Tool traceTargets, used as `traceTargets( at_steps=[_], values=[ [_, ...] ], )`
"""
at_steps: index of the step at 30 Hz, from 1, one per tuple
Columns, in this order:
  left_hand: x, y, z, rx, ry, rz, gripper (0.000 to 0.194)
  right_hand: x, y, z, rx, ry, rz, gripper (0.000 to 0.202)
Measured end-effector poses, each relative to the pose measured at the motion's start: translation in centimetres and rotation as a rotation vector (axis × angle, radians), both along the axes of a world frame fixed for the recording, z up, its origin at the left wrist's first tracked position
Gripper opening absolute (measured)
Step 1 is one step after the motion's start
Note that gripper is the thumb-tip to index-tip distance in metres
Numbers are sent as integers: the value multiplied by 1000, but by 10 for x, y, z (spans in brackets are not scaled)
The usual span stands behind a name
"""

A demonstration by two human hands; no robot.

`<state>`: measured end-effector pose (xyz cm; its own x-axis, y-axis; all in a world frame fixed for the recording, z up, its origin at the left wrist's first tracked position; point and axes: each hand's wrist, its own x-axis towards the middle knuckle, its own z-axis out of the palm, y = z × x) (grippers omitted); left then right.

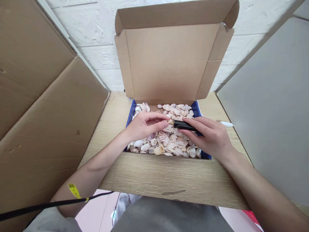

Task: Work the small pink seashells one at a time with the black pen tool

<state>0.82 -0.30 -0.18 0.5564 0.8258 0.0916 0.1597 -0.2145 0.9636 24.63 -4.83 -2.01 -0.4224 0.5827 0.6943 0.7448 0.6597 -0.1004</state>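
My right hand [213,133] grips a black cylindrical tool [183,125] with a gold-coloured end pointing left. Thumb and fingers of my left hand [143,125] are pinched together at that gold end; what lies between them is too small to make out. Both hands are above an open cardboard box with blue side walls [130,113]. Pale seashells [172,145], white, cream and pinkish, fill much of the box beneath the tool. A ribbed shell with reddish streaks [163,137] lies near the middle.
The box's lid [171,61] stands raised against a white brick-patterned wall [94,35]. Cardboard [48,112] borders the wooden tabletop [154,170] on the left, a grey panel [270,96] on the right. A black cable [55,203] crosses by my left forearm. A white object [227,124] lies right of the box.
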Motion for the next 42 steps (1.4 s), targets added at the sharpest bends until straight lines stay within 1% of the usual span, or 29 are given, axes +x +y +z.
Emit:
traceTargets(
  at_steps=[3,6,11,19,26,31,34,38,42],
  values=[
    [0,1,2,46,-21,45,30,0,0,0,-3,29,-31,27],
    [0,1,2,92,-47,62,30,0,0,-1,-9,58,-37,27],
    [-1,3,0,34,-85,41,38,0,0,-1,-27,76,-53,27],
    [-1,4,-1,-15,-127,16,37,2,0,-2,-61,61,-59,26],
    [-1,4,-2,-31,-128,0,39,1,0,-1,-49,64,-63,27],
    [-3,3,-2,-101,-118,1,43,1,0,-1,-50,75,-76,26],
    [-4,4,-5,-130,-161,-29,44,1,0,-1,-59,72,-86,25],
    [-5,6,-6,-129,-174,-52,44,1,0,0,-73,72,-98,24],
    [-5,5,-5,-110,-156,-38,44,1,0,0,-78,76,-99,25]
  ],
)
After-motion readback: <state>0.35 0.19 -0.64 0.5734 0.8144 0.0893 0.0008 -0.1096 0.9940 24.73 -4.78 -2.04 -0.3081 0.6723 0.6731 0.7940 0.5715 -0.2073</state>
